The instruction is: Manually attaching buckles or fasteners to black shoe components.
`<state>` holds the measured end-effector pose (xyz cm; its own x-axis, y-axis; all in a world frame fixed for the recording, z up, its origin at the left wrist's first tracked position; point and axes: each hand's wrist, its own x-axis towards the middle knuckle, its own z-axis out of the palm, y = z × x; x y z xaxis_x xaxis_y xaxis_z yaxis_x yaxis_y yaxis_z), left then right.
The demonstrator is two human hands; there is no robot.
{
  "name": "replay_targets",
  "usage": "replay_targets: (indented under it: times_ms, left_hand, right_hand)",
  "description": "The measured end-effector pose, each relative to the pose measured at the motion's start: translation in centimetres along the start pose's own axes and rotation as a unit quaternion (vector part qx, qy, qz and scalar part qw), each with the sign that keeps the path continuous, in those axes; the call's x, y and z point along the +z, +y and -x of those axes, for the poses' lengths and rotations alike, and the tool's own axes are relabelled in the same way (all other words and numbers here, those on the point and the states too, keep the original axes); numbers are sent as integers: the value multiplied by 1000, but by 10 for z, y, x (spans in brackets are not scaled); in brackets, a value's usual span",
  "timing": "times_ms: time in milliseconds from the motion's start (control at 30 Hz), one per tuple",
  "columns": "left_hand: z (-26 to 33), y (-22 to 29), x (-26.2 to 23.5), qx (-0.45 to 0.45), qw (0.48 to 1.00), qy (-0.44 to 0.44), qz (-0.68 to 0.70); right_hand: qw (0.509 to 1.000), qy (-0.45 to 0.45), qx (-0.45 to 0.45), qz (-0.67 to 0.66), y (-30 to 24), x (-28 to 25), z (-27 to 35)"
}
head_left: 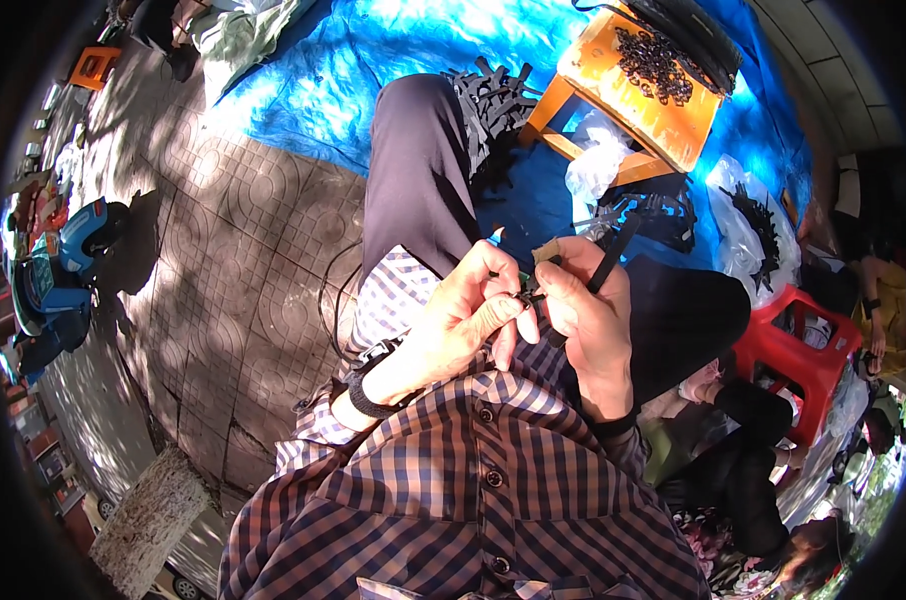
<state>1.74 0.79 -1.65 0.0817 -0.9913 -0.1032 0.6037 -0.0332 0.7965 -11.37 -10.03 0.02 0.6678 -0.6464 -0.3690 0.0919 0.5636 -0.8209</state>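
Observation:
My left hand (468, 315) and my right hand (595, 318) meet above my lap, fingers closed and pinching. A flat black strap (616, 253) runs through my right hand and sticks out past its fingers. Between the fingertips of both hands is a small black piece (529, 294), perhaps a buckle; its exact shape is hidden by the fingers. A tan wrap (547, 251) shows on a digit of my right hand. Past my knee lies a heap of black straps (493, 105). On an orange wooden stool (588, 65) sits a pile of small black buckle-like pieces (655, 65).
A blue tarp (373, 50) covers the ground ahead. To the right are a plastic bag with black straps (758, 235), a red plastic stool (808, 350) and seated people. A blue scooter (63, 265) stands left on the patterned paving (238, 270).

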Motion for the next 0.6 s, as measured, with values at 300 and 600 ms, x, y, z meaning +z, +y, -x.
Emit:
replay_targets:
  times_ms: [300,600]
  left_hand:
    - [0,-8,2,45,998,28,31]
    - [4,-7,4,89,995,-11,42]
  right_hand:
    - [980,-64,-80,168,-12,13,5]
    - [998,-42,33,-26,-10,8,3]
